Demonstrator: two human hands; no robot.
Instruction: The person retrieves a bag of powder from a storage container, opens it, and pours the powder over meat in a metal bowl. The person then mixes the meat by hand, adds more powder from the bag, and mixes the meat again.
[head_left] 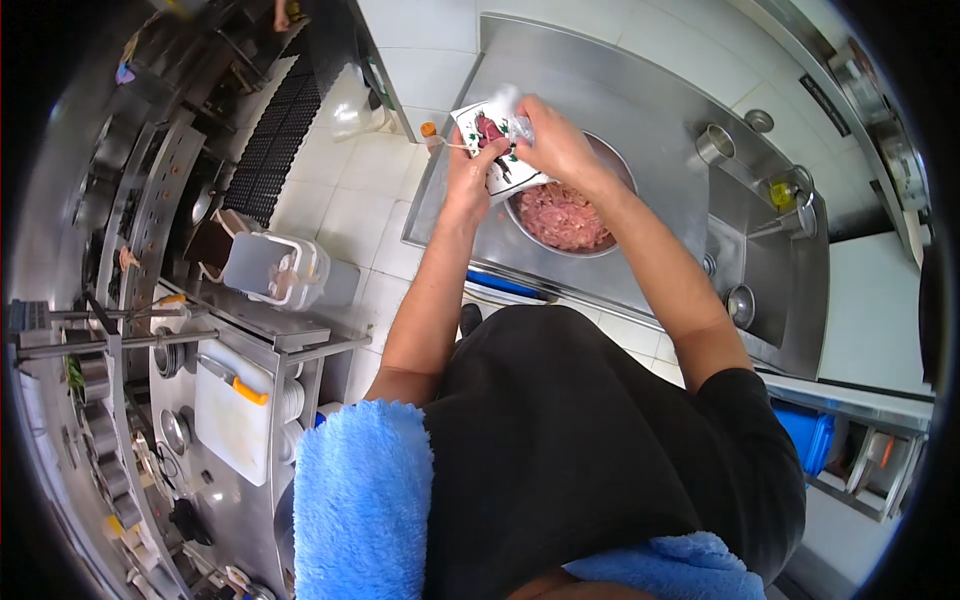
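Your left hand [472, 178] – upper centre of the frame – grasps the left side of a white, flat, rectangular packet printed in red and dark green [512, 176], thumb across its face. Its long axis slants from upper left to lower right, the lower end pointing toward the meat; any opening is unclear. Your right hand [553, 143] appears to pinch crinkled clear plastic [518, 122] at its upper right edge – a two-handed hold, probably for steadiness. Just beneath, a round steel bowl [613, 157] of pink, raw-looking meat [563, 220] sits on a grey metal counter [665, 130], likely for firm support.
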